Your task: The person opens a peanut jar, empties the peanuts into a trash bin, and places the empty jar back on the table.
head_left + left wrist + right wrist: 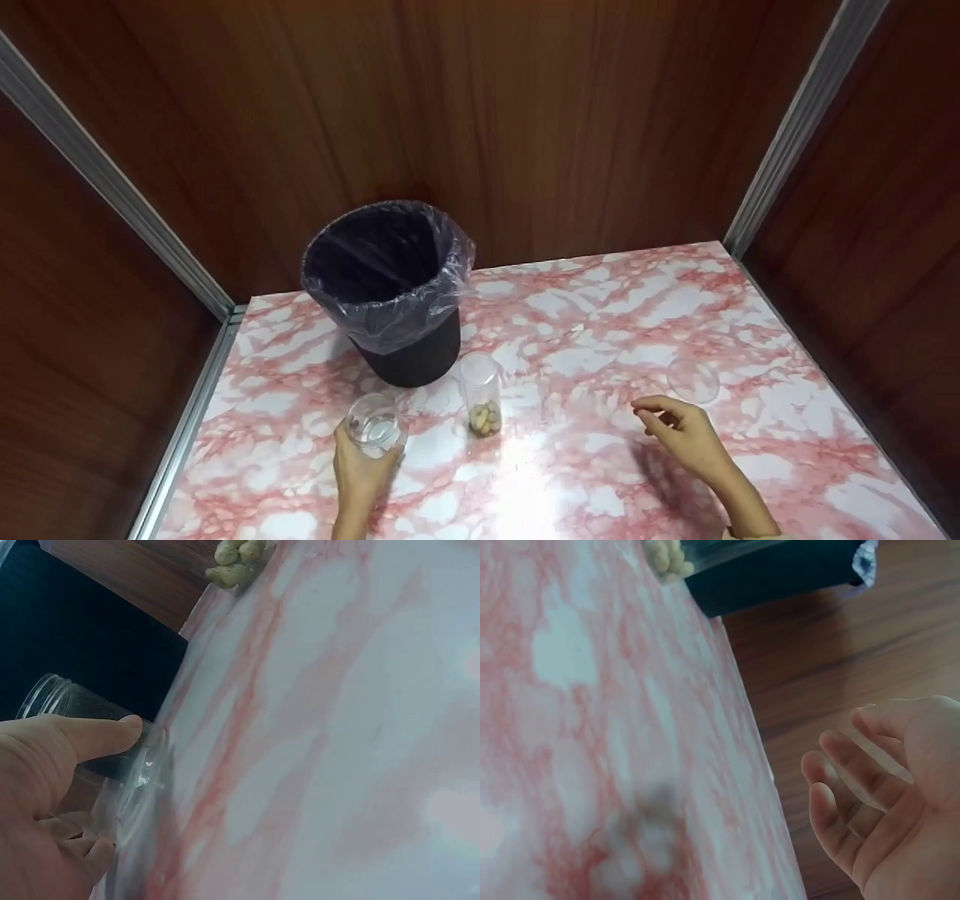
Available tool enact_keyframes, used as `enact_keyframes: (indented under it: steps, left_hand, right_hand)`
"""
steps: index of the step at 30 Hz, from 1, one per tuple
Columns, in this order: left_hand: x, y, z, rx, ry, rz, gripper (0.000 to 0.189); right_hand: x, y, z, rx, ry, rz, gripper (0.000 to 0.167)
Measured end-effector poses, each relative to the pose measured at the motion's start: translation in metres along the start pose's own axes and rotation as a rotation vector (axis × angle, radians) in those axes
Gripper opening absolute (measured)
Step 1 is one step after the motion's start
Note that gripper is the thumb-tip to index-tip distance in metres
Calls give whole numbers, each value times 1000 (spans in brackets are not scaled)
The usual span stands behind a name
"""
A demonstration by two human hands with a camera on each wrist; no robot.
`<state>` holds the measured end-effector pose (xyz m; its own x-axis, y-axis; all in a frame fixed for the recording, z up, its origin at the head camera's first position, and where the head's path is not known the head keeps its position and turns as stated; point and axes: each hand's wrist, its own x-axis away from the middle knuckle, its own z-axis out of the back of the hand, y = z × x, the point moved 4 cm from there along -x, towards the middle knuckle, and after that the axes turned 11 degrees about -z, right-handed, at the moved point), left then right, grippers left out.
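My left hand (361, 469) grips a clear plastic jar (375, 412) with an open top, low over or on the marbled table; I cannot tell whether it touches. In the left wrist view the thumb lies along the near side of the jar and the fingers reach round behind. To its right stands a taller clear container (480, 386) with some pale nuts (485, 418) in its bottom. My right hand (690, 439) hovers at the right, holding nothing, its fingers loosely bent. Just beyond it lies a clear round disc (693, 381), perhaps a lid.
A black bin (412, 360) with a translucent purple liner (394, 322) stands at the back left, close behind both containers. The table (600, 480) has a red and white marbled top. Brown wood-look panels (570, 135) with metal corner strips enclose it at the back and sides.
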<state>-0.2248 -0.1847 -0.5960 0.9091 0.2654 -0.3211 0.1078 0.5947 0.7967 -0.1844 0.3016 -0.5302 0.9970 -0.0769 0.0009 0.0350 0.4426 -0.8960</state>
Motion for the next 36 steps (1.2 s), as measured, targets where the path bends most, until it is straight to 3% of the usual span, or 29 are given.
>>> enact_keyframes:
  steps: [8, 13, 19, 22, 25, 28, 33, 36]
  left_hand:
    - [12, -11, -5, 52, -75, -24, 103]
    - [21, -10, 6, 29, -107, -25, 104]
    - [34, -4, 27, -58, -273, -3, 79]
    - [40, 4, 36, -37, -301, 19, 59]
    - [47, 15, 39, 69, -294, 35, 41]
    - [52, 27, 35, 253, -305, 53, 31]
    - [55, 48, 20, 598, -422, 96, 38]
    - [56, 58, 14, 682, -499, 123, 40]
  right_hand:
    - [9, -23, -2, -3, -34, 10, 18]
    - [3, -5, -10, -20, -47, 12, 18]
    - [-2, 1, -21, -19, -76, 13, 18]
    - [-4, -8, -26, 15, -113, 8, 20]
    - [-8, -27, -32, 52, -136, 31, 20]
    - [-15, -54, -41, 100, -137, 109, 20]
    - [-22, -109, -64, 324, -23, 343, 34]
    - [-26, -141, -86, 466, 33, 481, 46]
